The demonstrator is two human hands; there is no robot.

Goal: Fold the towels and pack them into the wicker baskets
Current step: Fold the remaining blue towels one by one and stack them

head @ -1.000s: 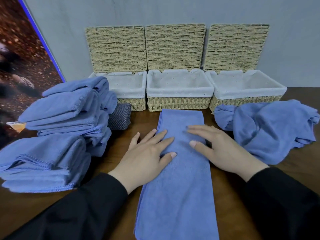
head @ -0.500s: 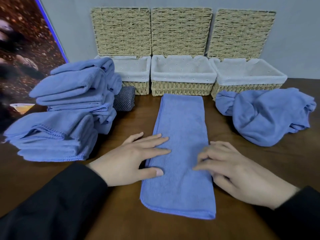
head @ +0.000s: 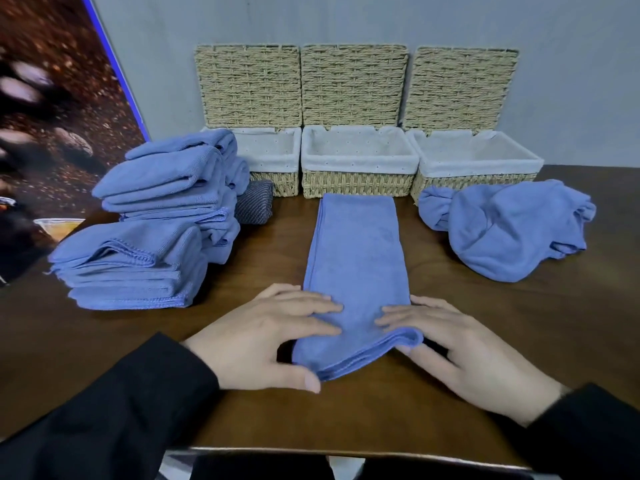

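Hands at work: I see left hand (head: pixel 263 341) and right hand (head: pixel 464 351) pinching the folded blue towel's (head: pixel 356 265) near end, lifted off the surface (head: pixel 519 317).

Looks like a staged tabletop setup indoors: wooden table (head: pixel 346 417) under the hands, plain grey wall (head: pixel 346 19) beyond them, printed poster (head: pixel 52 98) far left.

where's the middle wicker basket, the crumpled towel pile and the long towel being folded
middle wicker basket (head: pixel 356 184): head view, on its woven front wall
crumpled towel pile (head: pixel 509 233): head view, on the bulging middle
long towel (head: pixel 356 251): head view, on its flat centre
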